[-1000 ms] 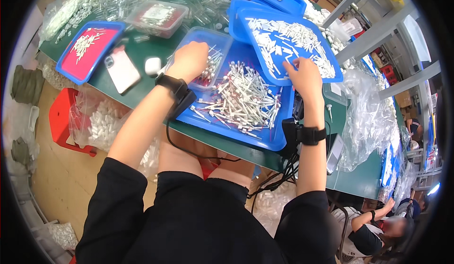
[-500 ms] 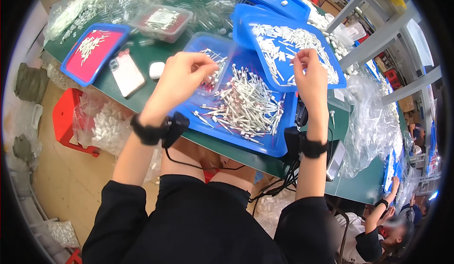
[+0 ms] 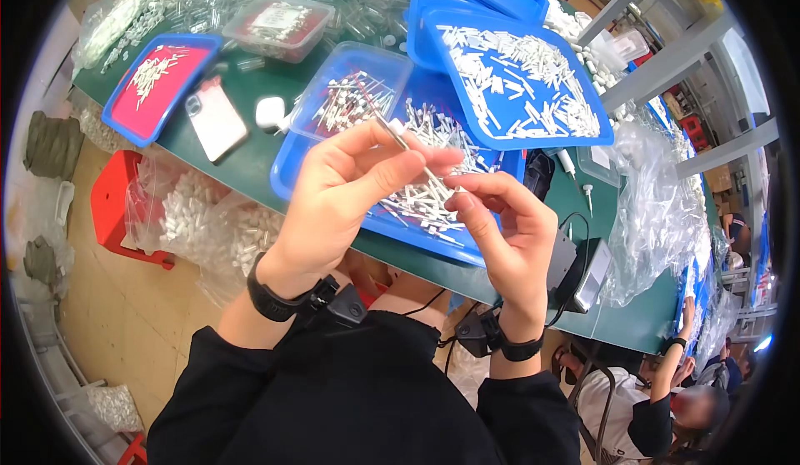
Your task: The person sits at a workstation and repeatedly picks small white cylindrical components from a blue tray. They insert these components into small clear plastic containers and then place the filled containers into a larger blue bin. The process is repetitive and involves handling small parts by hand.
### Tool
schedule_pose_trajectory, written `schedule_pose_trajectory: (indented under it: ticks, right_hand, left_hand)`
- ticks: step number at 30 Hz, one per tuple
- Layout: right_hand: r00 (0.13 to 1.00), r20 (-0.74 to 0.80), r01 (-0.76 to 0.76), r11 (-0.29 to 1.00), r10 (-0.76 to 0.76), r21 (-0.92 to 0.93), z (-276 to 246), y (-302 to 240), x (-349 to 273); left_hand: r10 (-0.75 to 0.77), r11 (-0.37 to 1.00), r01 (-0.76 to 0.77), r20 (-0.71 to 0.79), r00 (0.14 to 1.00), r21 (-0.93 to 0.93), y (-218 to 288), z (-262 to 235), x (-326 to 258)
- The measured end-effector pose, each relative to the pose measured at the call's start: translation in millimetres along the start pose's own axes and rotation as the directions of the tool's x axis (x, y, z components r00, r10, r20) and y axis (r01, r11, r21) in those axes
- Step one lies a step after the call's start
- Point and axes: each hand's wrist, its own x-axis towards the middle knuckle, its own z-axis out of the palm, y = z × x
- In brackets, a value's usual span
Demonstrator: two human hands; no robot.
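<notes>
Above the large blue tray [image 3: 287,165] my two hands are close together. Between thumb and fingers, my left hand [image 3: 333,194] pinches a thin stick [image 3: 385,121] with a small white piece on it, tilted up and away to the left. My right hand [image 3: 512,232] has its thumb and forefinger pinched by the stick's near end; what they hold is too small to make out. Beneath the hands lies a heap of thin white-ended sticks [image 3: 425,207]. A clear plastic box [image 3: 392,65] with more such sticks sits at the tray's far left.
A blue tray of short white tubes [image 3: 604,138] stands at the right. Further left are a red-lined blue tray [image 3: 125,119], a phone [image 3: 218,123], a white case [image 3: 269,112] and a lidded clear box [image 3: 312,44]. Plastic bags [image 3: 642,232] lie right; a co-worker [image 3: 625,415] sits beyond.
Both hands have come nearer to me and together over the tray, the right one leaving the tray of white tubes. A thin stick now shows plainly in my left hand.
</notes>
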Motion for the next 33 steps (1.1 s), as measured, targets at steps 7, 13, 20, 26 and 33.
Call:
schedule_pose_trajectory:
  ticks: [7,13,20,26,33]
  right_hand:
    - [1.000,-0.014,-0.016,0.994,0.018,0.111,-0.6,-4.6,-11.2]
    - [0.997,-0.070,-0.017,0.999,0.019,0.034,4.6,-5.4,-14.6]
    - [0.935,-0.044,0.268,0.782,-0.352,-0.563,1.3,-4.4,-9.2]
    - [0.906,0.030,0.373,0.762,-0.423,-0.530,3.9,-3.2,-8.1]
    - [0.922,-0.015,0.335,0.816,-0.386,-0.471,4.0,4.3,-12.2]
  left_hand:
    - [0.056,0.998,-0.058,-0.034,0.998,-0.041,-17.9,2.5,-5.9]
    - [0.150,0.982,-0.145,-0.033,0.988,0.119,-27.0,9.1,-9.9]
    - [0.181,0.926,-0.171,0.001,0.983,0.337,-16.1,-5.1,-10.9]
    - [0.243,0.828,-0.230,0.043,0.969,0.512,-18.9,0.2,-13.5]
    - [0.220,0.751,-0.203,0.051,0.974,0.628,-17.9,-1.0,-15.6]
